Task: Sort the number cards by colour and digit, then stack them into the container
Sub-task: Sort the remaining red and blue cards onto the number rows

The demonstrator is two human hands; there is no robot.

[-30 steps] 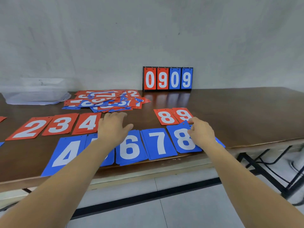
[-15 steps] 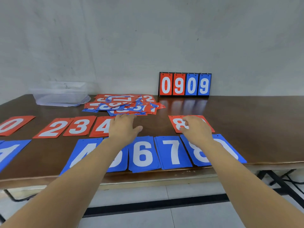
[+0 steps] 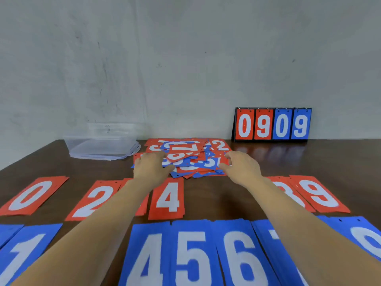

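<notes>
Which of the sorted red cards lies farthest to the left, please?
The red 0: it ends the row, with a gap before the red 2; the others lie further right.

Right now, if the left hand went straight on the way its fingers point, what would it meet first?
The left hand points forward and right, at the loose pile of red and blue number cards. It would meet the pile's near left edge first; it may already touch it.

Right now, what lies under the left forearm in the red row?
The left forearm overlaps the right edge of the red 2 card and covers most of the red card beside the red 4 card; its digit is hidden.
</notes>
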